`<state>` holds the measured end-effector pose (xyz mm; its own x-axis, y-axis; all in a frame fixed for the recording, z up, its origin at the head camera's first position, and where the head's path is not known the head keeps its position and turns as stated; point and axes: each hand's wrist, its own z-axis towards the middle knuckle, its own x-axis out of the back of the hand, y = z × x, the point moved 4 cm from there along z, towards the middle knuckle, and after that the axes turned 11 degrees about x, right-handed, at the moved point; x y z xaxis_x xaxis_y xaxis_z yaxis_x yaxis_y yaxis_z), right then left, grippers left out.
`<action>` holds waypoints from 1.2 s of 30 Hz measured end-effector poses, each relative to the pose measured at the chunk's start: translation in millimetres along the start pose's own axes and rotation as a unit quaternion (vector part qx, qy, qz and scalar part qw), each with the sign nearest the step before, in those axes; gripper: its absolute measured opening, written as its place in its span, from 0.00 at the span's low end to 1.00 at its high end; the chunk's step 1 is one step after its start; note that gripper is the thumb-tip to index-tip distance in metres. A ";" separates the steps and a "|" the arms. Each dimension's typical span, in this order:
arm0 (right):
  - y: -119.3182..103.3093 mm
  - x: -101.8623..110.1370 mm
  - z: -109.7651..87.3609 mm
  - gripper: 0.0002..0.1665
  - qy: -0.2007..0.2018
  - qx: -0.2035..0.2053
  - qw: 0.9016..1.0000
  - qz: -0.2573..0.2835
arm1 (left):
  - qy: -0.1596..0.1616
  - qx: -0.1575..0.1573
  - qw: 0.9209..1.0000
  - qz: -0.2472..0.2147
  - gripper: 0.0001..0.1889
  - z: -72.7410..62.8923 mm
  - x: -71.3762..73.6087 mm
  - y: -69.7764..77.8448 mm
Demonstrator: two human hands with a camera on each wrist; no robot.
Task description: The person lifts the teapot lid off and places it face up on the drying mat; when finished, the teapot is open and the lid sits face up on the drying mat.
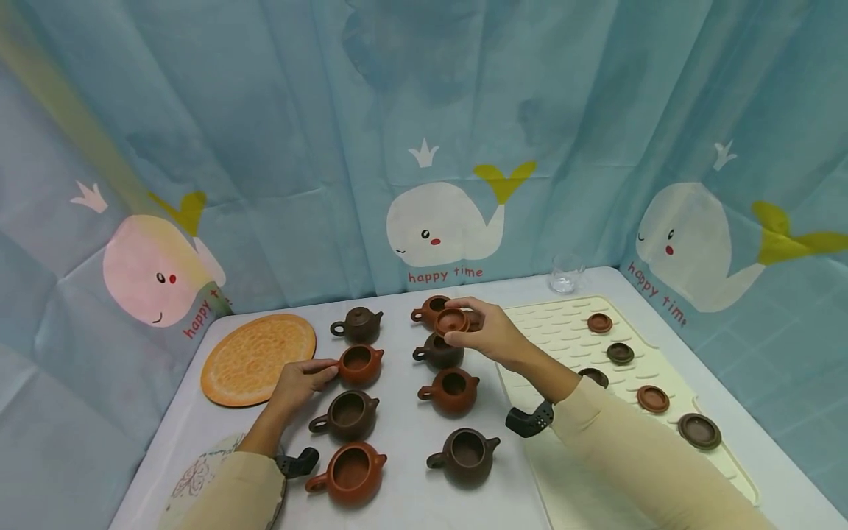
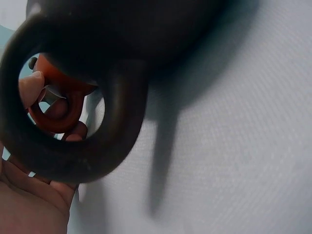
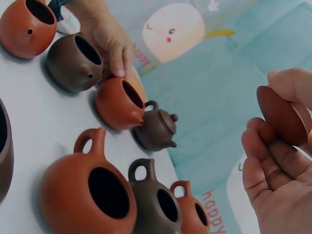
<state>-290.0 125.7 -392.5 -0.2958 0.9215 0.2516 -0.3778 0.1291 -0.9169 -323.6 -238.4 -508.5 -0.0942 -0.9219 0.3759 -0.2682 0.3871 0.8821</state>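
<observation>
My left hand (image 1: 302,383) pinches the handle of a red-brown teapot (image 1: 358,366), which stands lidless on the table. In the left wrist view this red-brown teapot (image 2: 61,73) shows through the handle of a nearer dark teapot (image 2: 122,105). Raised over the right-hand row, my right hand (image 1: 490,331) holds a small red-brown teapot lid (image 1: 452,322) with its underside toward the head camera. In the right wrist view, the lid (image 3: 280,116) sits between thumb and fingers, its round knob against the fingers. Below it are a far red-brown teapot (image 1: 424,315) and a dark teapot (image 1: 440,355), partly covered.
More lidless teapots stand in two rows, including a brown one (image 1: 347,416) and a dark one (image 1: 465,458). One dark teapot (image 1: 361,324) wears its lid. Several lids lie on a cream mat (image 1: 550,324) at right. A round orange-patterned board (image 1: 258,361) and a glass (image 1: 564,278) stand farther out.
</observation>
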 end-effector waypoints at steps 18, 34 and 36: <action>-8.1 54.4 -26.0 0.34 0.026 0.021 0.999 0.028 | 0.005 0.000 1.000 0.001 0.19 0.0 -3.5 -1.6; 21.1 121.8 -40.3 0.34 0.075 -0.028 0.996 -0.047 | 0.009 -0.007 1.000 0.008 0.19 -2.9 -0.6 2.4; 27.3 128.7 -45.7 0.34 0.078 -0.038 0.994 -0.067 | 0.006 -0.009 1.000 0.008 0.19 -1.1 -1.6 2.2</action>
<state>-298.3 264.6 -399.3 -0.1051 0.9388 0.3279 -0.3347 0.2771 -0.9007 -322.9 -236.0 -506.8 -0.0864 -0.9156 0.3927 -0.2491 0.4015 0.8813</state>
